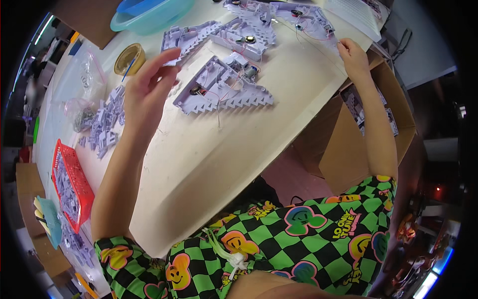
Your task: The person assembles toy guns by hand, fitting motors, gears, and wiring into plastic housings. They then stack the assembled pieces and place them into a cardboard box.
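My left hand point(148, 87) is raised over the table with its fingers apart and nothing between them. Just right of it lies a lavender plastic housing point(201, 102) with a saw-toothed edge, thin wires, a small motor and a round dark part inside. My right hand point(354, 59) reaches to the table's far right edge. Its fingers are closed at the corner of another wired housing point(318, 25), which they seem to pinch. Between my hands, farther back, several similar housings lie close together, among them a toothed half point(191, 37) and one with a round speaker-like part point(239, 42).
Loose lavender parts point(105, 124) lie on the left, with clear plastic bags point(92, 82) and a yellowish bowl point(130, 59) holding a blue stick. A red basket point(82, 187) of parts stands nearer. Blue basins point(149, 17) sit behind. A cardboard box point(358, 149) stands below the right edge.
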Tool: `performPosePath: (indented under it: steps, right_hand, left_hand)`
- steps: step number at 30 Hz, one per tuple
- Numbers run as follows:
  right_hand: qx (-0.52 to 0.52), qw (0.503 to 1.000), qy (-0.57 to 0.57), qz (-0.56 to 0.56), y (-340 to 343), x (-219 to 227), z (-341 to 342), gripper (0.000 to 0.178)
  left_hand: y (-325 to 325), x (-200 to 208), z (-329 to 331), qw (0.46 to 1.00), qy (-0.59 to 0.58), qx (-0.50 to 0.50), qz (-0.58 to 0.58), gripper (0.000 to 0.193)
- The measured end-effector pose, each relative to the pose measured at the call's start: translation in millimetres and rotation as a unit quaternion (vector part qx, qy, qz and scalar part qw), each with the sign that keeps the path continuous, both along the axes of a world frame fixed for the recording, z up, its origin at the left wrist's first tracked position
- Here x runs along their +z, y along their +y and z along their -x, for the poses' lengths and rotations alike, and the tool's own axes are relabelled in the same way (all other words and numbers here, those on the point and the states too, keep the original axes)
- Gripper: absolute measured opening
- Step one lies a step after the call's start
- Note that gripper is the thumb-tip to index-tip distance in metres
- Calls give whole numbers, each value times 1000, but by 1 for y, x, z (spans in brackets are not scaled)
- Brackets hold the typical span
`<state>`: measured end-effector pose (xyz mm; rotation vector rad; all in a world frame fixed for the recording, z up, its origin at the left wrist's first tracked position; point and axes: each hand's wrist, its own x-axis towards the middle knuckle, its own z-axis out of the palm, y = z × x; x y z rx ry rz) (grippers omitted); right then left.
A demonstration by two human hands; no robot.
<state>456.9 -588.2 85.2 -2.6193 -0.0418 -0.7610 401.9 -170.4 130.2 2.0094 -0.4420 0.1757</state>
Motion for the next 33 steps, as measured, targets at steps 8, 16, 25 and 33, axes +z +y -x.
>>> performPosePath:
  steps: [8, 16, 25, 33]
  right_hand:
    - [108, 993, 23, -45, 69, 16, 44, 18]
    - [188, 976, 74, -77, 131, 26, 74, 17]
    - [250, 961, 100, -68, 158, 18, 83, 14]
    - [302, 944, 116, -68, 168, 24, 88, 16]
  left_hand:
    - [-16, -21, -40, 924, 213, -53, 313, 39]
    - [0, -28, -33, 836, 350, -156, 394, 35]
    - [29, -38, -17, 811, 400, -205, 374, 37]
    - [53, -38, 22, 876, 378, -102, 283, 39]
